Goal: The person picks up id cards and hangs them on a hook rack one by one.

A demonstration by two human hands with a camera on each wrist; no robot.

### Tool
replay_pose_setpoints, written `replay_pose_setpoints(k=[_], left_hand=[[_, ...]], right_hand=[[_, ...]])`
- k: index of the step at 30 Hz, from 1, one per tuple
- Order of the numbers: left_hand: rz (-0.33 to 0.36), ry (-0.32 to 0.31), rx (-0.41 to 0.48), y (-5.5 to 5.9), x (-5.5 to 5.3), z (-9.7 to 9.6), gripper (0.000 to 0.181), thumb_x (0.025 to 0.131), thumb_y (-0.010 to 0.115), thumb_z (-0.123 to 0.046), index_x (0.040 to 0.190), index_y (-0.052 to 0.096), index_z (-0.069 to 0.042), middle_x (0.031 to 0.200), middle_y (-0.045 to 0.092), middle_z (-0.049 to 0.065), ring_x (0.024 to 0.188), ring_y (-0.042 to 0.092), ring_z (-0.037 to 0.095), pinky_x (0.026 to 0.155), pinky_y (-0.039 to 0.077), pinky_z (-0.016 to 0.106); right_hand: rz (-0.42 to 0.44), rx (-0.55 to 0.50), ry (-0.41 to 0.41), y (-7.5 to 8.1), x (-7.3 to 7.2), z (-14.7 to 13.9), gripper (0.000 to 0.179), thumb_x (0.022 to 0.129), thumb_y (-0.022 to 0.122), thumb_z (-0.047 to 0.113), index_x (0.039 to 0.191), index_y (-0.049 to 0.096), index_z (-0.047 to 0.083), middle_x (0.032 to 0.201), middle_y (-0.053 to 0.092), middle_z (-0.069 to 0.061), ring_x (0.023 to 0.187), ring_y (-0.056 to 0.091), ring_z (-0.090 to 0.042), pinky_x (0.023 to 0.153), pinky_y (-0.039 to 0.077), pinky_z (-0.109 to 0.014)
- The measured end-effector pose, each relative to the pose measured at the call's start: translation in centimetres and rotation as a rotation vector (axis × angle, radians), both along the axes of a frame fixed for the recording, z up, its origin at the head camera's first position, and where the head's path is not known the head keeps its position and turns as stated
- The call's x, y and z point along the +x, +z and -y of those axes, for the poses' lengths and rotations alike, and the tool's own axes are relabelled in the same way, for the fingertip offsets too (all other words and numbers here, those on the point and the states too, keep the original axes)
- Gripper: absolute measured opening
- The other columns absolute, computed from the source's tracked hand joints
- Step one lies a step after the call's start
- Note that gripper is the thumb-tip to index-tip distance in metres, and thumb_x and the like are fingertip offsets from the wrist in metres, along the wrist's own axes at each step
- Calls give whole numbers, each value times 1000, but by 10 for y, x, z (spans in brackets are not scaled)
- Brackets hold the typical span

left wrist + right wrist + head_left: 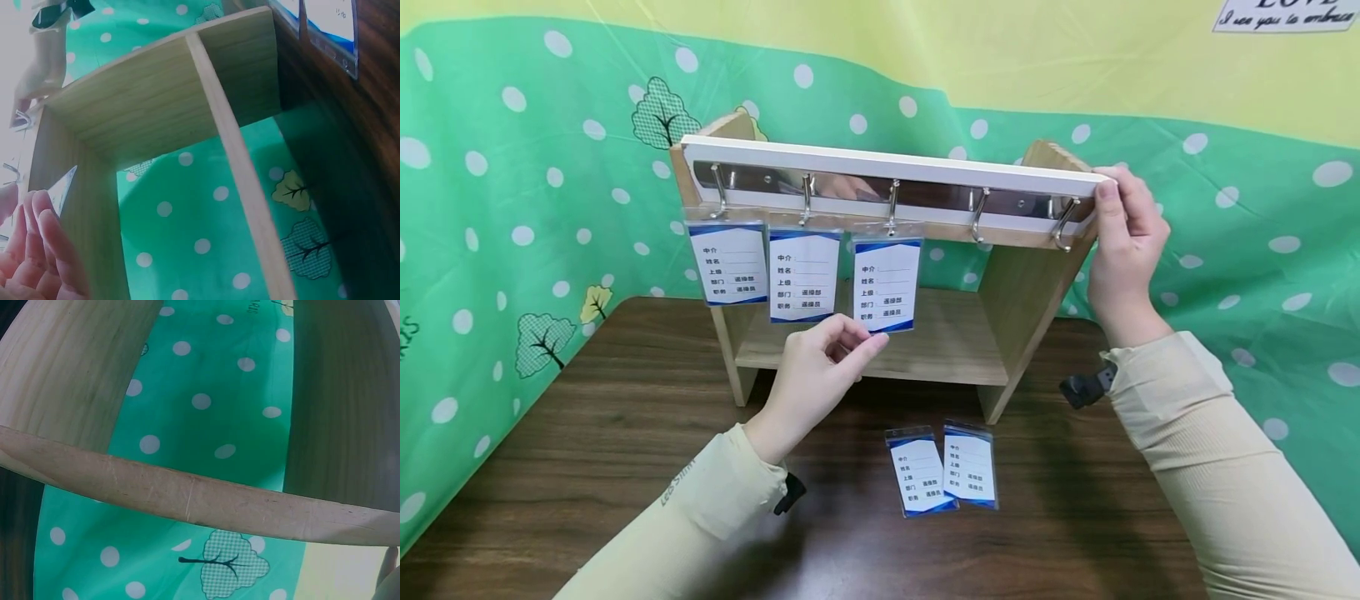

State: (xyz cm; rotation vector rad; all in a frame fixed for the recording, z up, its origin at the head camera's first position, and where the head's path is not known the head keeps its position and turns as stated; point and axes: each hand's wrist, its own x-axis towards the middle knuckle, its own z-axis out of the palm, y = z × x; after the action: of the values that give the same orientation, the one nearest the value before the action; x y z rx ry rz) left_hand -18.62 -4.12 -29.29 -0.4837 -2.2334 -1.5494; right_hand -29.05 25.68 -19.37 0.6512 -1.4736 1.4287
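A white hook rack (880,158) with a shiny metal strip and several hooks lies along the top of a small wooden shelf (992,317). My right hand (1123,242) grips the rack's right end, thumb in front. Three clear-sleeved name badges hang side by side: the left badge (730,262), the middle badge (805,275) and the third badge (886,283). Loosely bent, the fingers of my left hand (820,367) are right at the third badge's bottom edge. In the left wrist view a gap shows between that thumb and the fingers (44,250).
Two more badges, one (919,475) slightly overlapping the other (970,467), lie face up on the dark wooden table (647,442) before the shelf. The two rightmost hooks (981,217) carry nothing. A green and yellow dotted cloth (535,167) hangs behind.
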Motion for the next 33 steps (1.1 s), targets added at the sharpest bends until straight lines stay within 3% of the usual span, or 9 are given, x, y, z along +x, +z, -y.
replay_pose_setpoints(k=[8,15,22,33], left_hand=[[45,-9,-29,-17,0,-3,15,91,72,-31,88,68,-16,71,65,-2,59,57,15,54,48,26],[92,5,-66,-35,0,-9,16,90,73,-35,86,69,-20,72,66,-6,62,55,12,56,45,24],[134,7,-91,-48,0,-13,16,89,74,-38,86,71,-22,75,68,-10,63,56,9,58,47,24],[202,7,-117,-64,2,-20,19,88,73,-43,89,74,-24,84,70,-11,68,59,7,62,49,24]], right_hand=[[3,1,-10,0,0,2,21,98,56,7,105,74,-1,92,69,4,87,52,-15,81,37,-25],[15,-2,-17,0,2,2,23,98,57,8,108,71,-7,91,68,3,87,52,-14,81,37,-24],[28,-34,16,5,15,12,20,98,57,7,103,73,-2,90,67,5,87,51,-12,82,36,-23],[13,10,-35,0,1,2,22,98,55,7,106,72,-5,88,66,7,85,52,-14,79,38,-24]])
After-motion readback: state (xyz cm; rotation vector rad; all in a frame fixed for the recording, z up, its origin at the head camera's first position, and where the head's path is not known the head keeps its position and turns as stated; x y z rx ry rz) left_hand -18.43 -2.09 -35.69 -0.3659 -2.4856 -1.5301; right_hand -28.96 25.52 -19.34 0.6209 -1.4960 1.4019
